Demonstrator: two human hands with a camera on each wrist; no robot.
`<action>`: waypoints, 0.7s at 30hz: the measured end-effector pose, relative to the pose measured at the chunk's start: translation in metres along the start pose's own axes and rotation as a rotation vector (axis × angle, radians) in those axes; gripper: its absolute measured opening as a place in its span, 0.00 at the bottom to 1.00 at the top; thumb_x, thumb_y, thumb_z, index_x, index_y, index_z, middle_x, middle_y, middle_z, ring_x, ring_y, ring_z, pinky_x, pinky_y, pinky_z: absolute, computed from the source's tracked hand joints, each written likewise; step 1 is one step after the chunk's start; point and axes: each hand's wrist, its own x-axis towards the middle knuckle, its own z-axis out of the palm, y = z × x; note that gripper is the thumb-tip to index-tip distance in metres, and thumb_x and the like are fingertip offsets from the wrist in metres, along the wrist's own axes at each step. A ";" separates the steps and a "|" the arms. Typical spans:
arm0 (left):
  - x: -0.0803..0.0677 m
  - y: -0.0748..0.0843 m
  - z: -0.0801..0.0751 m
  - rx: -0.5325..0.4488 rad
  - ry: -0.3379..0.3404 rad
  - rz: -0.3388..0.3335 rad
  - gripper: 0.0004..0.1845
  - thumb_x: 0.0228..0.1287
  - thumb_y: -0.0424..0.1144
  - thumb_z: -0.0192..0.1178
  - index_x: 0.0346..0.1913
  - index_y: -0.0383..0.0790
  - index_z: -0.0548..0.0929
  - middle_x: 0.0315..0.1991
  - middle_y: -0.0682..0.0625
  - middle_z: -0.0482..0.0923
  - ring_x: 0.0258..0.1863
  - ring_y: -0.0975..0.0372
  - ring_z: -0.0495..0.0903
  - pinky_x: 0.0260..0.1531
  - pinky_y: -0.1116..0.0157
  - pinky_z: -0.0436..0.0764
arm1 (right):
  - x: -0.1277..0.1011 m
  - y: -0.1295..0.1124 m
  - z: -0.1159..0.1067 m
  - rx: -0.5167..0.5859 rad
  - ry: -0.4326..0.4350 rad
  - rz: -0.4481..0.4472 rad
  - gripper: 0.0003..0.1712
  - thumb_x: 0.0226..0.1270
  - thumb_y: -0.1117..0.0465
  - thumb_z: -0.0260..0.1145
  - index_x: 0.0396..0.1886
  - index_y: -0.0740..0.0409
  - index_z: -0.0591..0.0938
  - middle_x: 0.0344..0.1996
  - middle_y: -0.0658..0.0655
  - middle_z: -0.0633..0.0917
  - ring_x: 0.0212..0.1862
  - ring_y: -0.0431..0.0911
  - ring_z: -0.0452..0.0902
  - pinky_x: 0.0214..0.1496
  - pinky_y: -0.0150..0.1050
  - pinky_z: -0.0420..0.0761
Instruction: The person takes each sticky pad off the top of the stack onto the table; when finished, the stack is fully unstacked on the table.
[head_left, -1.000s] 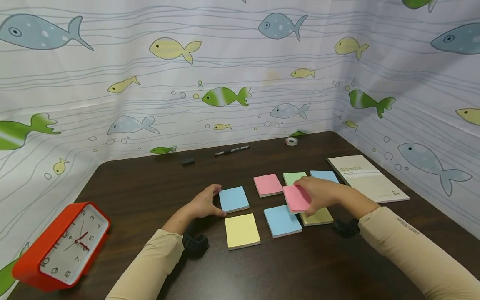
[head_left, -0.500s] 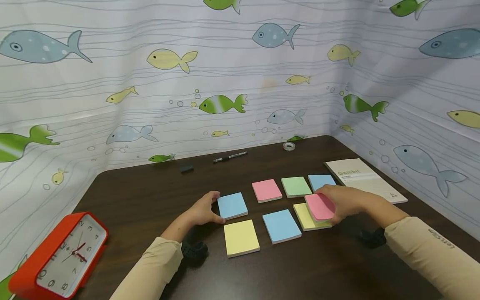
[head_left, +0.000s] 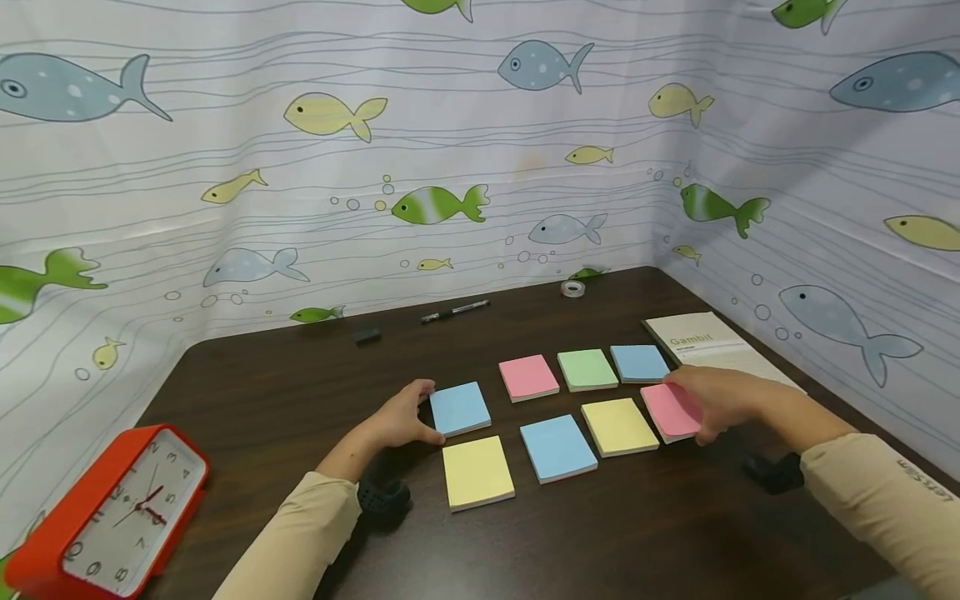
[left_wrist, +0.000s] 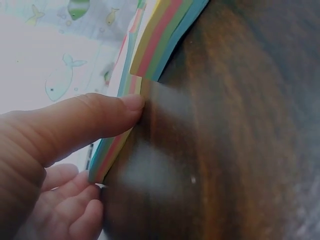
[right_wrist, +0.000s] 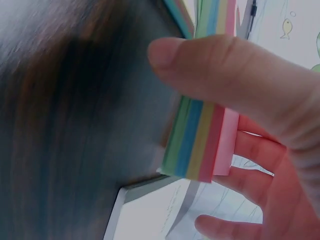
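Observation:
Sticky-note pads lie in two rows on the dark table (head_left: 300, 392). My right hand (head_left: 712, 400) grips a pink-topped pad (head_left: 667, 410) at the right end of the near row, thumb on its striped edge (right_wrist: 200, 140). My left hand (head_left: 405, 417) holds the left edge of a blue pad (head_left: 459, 407), thumb pressed to its side (left_wrist: 112, 145). A yellow pad (head_left: 477, 470), a blue pad (head_left: 558, 447) and a yellow pad (head_left: 619, 426) fill the near row. Pink (head_left: 528, 377), green (head_left: 587, 369) and blue (head_left: 639, 362) pads lie behind.
A red clock (head_left: 105, 508) leans at the near left corner. A booklet (head_left: 705, 337) lies at the right, behind my right hand. A pen (head_left: 453, 311), a small black block (head_left: 367, 336) and a tape roll (head_left: 573, 288) sit near the fish-print curtain (head_left: 450, 150).
My right hand has carried the pink pad rightward, from above the near-row yellow pad down to the row's right end. The left hand has stayed at the blue pad.

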 end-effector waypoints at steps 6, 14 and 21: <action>-0.001 -0.002 -0.001 0.008 -0.002 -0.006 0.47 0.37 0.36 0.72 0.60 0.28 0.56 0.59 0.36 0.58 0.59 0.48 0.58 0.52 0.53 0.62 | 0.001 0.010 0.012 0.011 -0.024 0.012 0.44 0.22 0.58 0.77 0.46 0.70 0.70 0.38 0.56 0.75 0.35 0.47 0.69 0.39 0.43 0.71; -0.002 0.001 0.001 0.003 0.002 0.010 0.46 0.37 0.36 0.72 0.60 0.27 0.57 0.58 0.37 0.59 0.58 0.48 0.59 0.52 0.54 0.63 | 0.003 0.006 0.021 0.074 -0.112 0.078 0.49 0.20 0.63 0.79 0.51 0.68 0.68 0.43 0.61 0.73 0.38 0.50 0.69 0.41 0.47 0.72; -0.005 -0.003 0.003 -0.062 -0.022 -0.005 0.51 0.34 0.36 0.73 0.62 0.28 0.54 0.61 0.37 0.55 0.60 0.49 0.57 0.53 0.54 0.62 | 0.009 -0.012 0.000 0.067 -0.084 0.056 0.47 0.33 0.64 0.74 0.57 0.71 0.64 0.51 0.70 0.69 0.45 0.55 0.70 0.39 0.46 0.73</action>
